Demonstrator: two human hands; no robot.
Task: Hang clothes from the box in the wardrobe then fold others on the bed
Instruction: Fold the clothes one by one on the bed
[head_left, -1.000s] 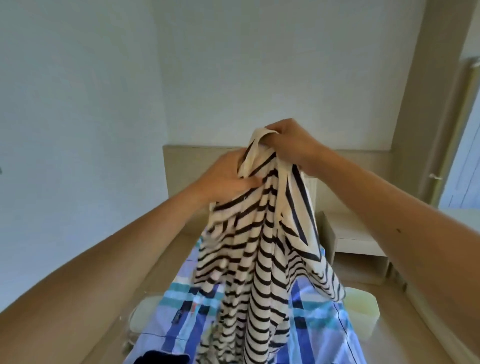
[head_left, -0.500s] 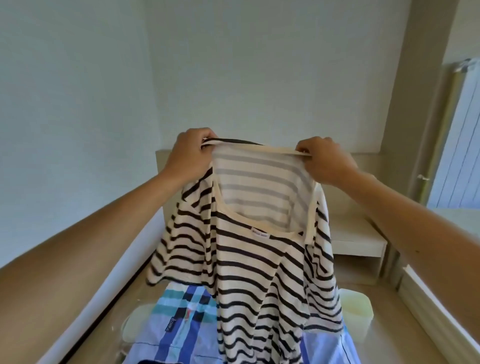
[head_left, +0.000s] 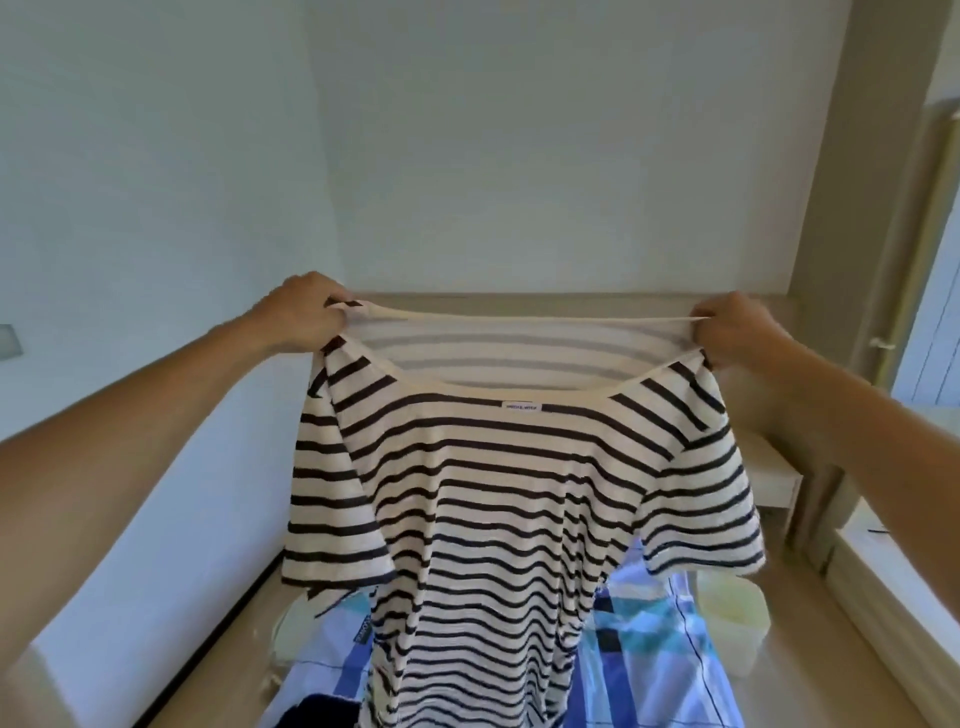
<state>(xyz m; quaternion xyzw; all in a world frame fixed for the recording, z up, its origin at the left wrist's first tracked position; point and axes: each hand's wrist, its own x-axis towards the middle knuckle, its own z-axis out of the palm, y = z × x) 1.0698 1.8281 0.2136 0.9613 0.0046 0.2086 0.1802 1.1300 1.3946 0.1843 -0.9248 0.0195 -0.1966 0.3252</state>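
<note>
Two hands, left hand (head_left: 304, 310) and right hand (head_left: 737, 327), pinch one striped T-shirt (head_left: 498, 499) by its shoulders.

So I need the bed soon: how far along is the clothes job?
No folded pile shows. In hand: the striped T-shirt, spread open above the checked bedspread, left hand and right hand each pinching a shoulder. Left: lay it down and fold it; a dark garment on the bedspread also waits. Wardrobe out of view.
</note>
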